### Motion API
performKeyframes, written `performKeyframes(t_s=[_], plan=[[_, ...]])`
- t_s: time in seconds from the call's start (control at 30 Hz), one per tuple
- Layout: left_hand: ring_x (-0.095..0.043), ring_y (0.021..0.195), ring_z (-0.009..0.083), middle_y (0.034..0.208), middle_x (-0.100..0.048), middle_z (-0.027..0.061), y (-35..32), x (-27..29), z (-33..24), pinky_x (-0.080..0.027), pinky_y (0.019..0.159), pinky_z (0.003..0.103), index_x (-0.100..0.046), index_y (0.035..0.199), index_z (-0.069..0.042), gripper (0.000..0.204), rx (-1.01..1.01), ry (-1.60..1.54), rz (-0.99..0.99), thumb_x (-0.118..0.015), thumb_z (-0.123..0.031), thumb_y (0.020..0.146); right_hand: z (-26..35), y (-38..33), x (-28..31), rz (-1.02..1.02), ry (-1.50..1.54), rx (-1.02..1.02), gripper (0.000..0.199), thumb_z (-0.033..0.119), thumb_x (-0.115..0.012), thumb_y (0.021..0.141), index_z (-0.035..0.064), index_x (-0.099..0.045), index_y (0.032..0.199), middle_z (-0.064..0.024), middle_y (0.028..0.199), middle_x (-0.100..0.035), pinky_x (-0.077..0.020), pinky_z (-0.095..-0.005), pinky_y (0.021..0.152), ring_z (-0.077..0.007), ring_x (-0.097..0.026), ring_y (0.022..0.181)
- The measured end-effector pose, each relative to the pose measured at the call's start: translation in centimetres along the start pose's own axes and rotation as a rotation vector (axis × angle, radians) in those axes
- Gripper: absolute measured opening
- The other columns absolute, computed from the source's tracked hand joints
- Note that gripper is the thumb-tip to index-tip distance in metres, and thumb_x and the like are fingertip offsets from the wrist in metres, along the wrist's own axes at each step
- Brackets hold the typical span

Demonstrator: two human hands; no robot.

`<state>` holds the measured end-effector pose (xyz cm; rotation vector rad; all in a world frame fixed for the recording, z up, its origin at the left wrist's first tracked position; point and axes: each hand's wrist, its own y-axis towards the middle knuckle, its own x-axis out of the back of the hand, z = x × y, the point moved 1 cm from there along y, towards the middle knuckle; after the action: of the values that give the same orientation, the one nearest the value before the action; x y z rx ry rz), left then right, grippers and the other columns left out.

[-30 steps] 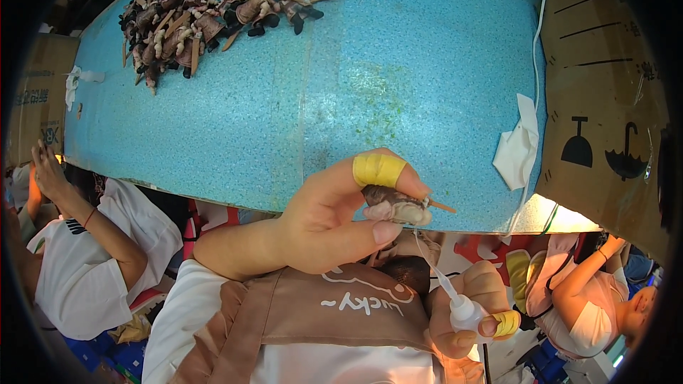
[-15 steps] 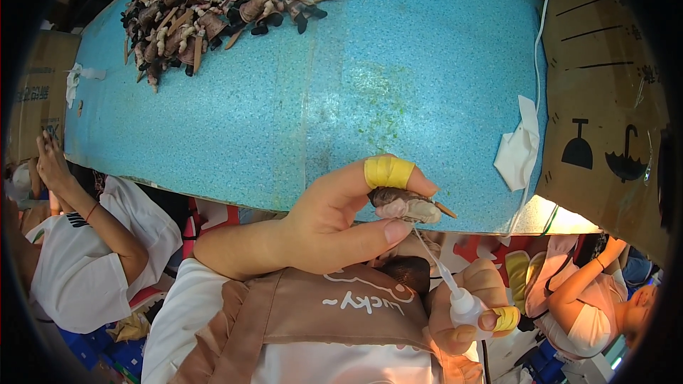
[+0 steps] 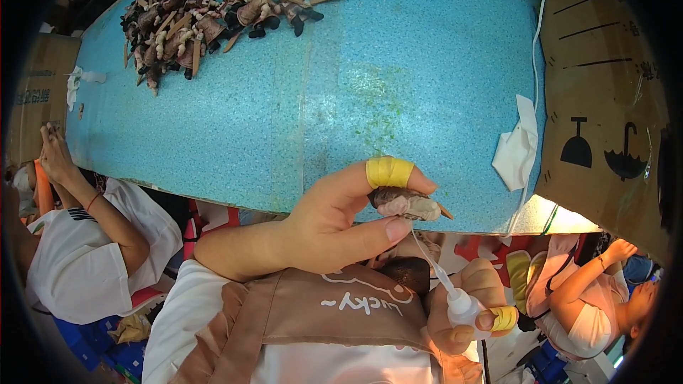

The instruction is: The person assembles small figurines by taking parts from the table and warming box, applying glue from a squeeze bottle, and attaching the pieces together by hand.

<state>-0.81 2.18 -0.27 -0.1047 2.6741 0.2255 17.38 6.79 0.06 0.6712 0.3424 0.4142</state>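
Observation:
My left hand (image 3: 341,217), yellow tape round its index finger, is closed on a small figurine (image 3: 407,205) at the table's near edge. The figurine is brown and pale, with a thin wooden-coloured piece poking out to the right; fingers hide much of it. In my right hand (image 3: 477,306), lower right and also taped in yellow, is a small white squeeze bottle (image 3: 462,304). Its long thin nozzle points up and left, with the tip at the figurine's underside near my left thumb. Whether the tip touches it, I cannot tell.
Many similar figurines (image 3: 206,18) lie heaped on the far left of the blue table (image 3: 235,128). A white tissue (image 3: 518,146) and a white cable lie at the right, beside a cardboard box (image 3: 605,99). People sit left (image 3: 99,249) and right (image 3: 580,299).
Both of my hands stay almost where they were, the bottle's nozzle still at the figurine. The people at the left and right have shifted slightly.

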Motion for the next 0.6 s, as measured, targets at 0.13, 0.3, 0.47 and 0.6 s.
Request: performKeyframes(t_s=[0.13, 0.3, 0.47, 0.6], plan=[[-0.052, 0.097, 0.0234, 0.104, -0.05, 0.0162, -0.1, -0.3, -0.1, -0.04, 0.086, 0.036, -0.041, 0.116, 0.0, 0.034, 0.01, 0.018, 0.02, -0.049, -0.005, 0.083, 0.2, 0.1, 0.2, 0.01, -0.004, 0.022, 0.029, 0.026, -0.062, 0.075, 0.0091, -0.041, 0.084, 0.0004, 0.057, -0.033, -0.0195, -0.0306, 0.051, -0.0115, -0.026, 0.05], [-0.052, 0.097, 0.0232, 0.104, -0.05, 0.0155, 0.1, 0.1, 0.0, -0.041, 0.086, 0.038, -0.041, 0.116, 0.0, 0.034, 0.001, -0.007, 0.001, -0.049, -0.005, 0.084, -0.1, 0.1, 0.0, -0.022, -0.031, -0.001, 0.028, 0.028, -0.06, 0.076, 0.009, -0.041, 0.086, 0.0007, 0.059, -0.035, -0.0193, -0.0305, 0.052, -0.0114, -0.027, 0.05], [-0.053, 0.096, 0.0228, 0.102, -0.051, 0.0142, -0.2, 0.4, 0.1, -0.044, 0.085, 0.042, -0.041, 0.115, 0.001, 0.034, 0.006, -0.043, -0.062, -0.051, -0.008, 0.084, -0.7, -0.8, 0.3, -0.062, -0.017, -0.008, 0.034, 0.029, -0.061, 0.075, 0.0084, -0.046, 0.097, 0.0014, 0.062, -0.038, -0.0219, -0.03, 0.053, -0.0119, -0.028, 0.051], [-0.054, 0.096, 0.0229, 0.102, -0.052, 0.0133, -0.1, 0.0, 0.2, -0.044, 0.085, 0.039, -0.042, 0.113, 0.001, 0.034, 0.031, -0.108, -0.136, -0.054, -0.011, 0.084, -0.3, 1.4, 0.2, -0.233, 0.004, -0.426, 0.042, 0.024, -0.064, 0.073, 0.0067, -0.049, 0.108, -0.0015, 0.072, -0.047, -0.0359, -0.0327, 0.062, -0.0154, -0.041, 0.062]])
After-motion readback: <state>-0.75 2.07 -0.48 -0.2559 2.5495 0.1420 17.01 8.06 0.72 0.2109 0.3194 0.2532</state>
